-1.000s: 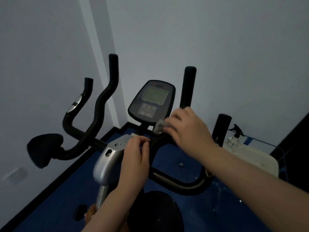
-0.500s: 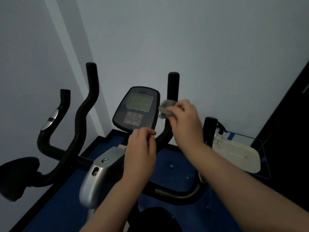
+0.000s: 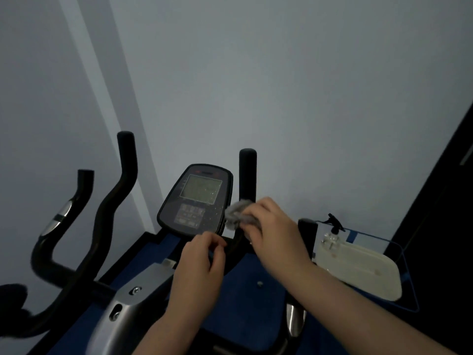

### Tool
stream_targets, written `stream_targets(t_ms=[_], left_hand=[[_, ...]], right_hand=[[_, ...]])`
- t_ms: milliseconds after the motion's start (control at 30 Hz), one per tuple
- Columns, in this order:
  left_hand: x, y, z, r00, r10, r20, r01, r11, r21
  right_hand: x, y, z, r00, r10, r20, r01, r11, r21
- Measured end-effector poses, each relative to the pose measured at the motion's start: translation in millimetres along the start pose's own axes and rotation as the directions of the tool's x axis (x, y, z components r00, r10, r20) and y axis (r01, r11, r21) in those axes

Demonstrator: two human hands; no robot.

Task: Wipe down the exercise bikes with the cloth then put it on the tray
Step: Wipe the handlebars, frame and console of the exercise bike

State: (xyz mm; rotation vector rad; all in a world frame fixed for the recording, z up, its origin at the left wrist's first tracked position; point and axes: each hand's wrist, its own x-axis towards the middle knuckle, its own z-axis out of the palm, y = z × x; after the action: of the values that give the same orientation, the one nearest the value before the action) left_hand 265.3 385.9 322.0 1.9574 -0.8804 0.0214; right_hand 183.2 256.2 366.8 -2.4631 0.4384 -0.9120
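in a dim blue-grey room, we look down over our two bare forearms at an exercise bike (image 3: 143, 298). our right hand (image 3: 276, 234) grips a crumpled grey cloth (image 3: 236, 213), fingers (image 3: 258, 208) curled tight around it, and presses it against the right edge of the bike's console (image 3: 197, 201), at the foot of the upright right handlebar post (image 3: 247, 172). the cloth is bunched, with its long axis running roughly left to right; its fuzzy free end points left toward the console's button panel and the rest is buried in our palm. our left hand (image 3: 197, 272) hovers just below the console, thumb and fingers drawn close together in a narrow pinch near the black stem; we cannot tell whether they hold anything.

the console tilts back toward us, its pale screen above a keypad. the left handlebar (image 3: 112, 206) bends upward beside the handles of a second bike (image 3: 58, 226) at far left. the silver frame housing (image 3: 120, 311) sits under our left wrist. a white tray (image 3: 363, 272) lies low at right, well apart from the cloth, with a clear spray bottle (image 3: 331, 234) at its far end. blue matting (image 3: 258, 275) covers the floor, plain pale walls (image 3: 281, 85) meet in a corner behind the bikes, and a dark panel (image 3: 440, 201) edges the right side.
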Motion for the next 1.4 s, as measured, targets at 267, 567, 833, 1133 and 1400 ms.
stream_targets(t_ms=[267,567,833,1133,1400], left_hand=[[6.5,6.0,11.4,0.998,-0.058,-0.027,0.06,0.993,0.101],[4.8,3.7,7.3,0.999,-0.033,-0.033,0.036,0.995,0.097],[5.4,1.3,7.2,1.0,-0.011,-0.016,0.013,0.992,0.124],[0.7,-0.4,3.4,1.0,-0.013,-0.024,0.015,0.997,0.082],[-0.2,2.1,2.2,1.0,-0.027,-0.015,0.027,1.0,0.012]], right_hand=[[69.5,-19.1,2.5,0.86,0.182,-0.476,-0.025,0.948,0.318],[75.0,-16.1,2.1,0.776,0.422,-0.469,-0.051,0.783,0.62],[22.1,-13.6,21.0,0.807,0.492,-0.327,-0.198,0.747,0.635],[82.3,-7.9,-56.6,0.975,-0.21,-0.075,0.201,0.974,-0.108],[104.9,-4.9,-60.4,0.99,-0.141,0.006,0.141,0.99,0.009]])
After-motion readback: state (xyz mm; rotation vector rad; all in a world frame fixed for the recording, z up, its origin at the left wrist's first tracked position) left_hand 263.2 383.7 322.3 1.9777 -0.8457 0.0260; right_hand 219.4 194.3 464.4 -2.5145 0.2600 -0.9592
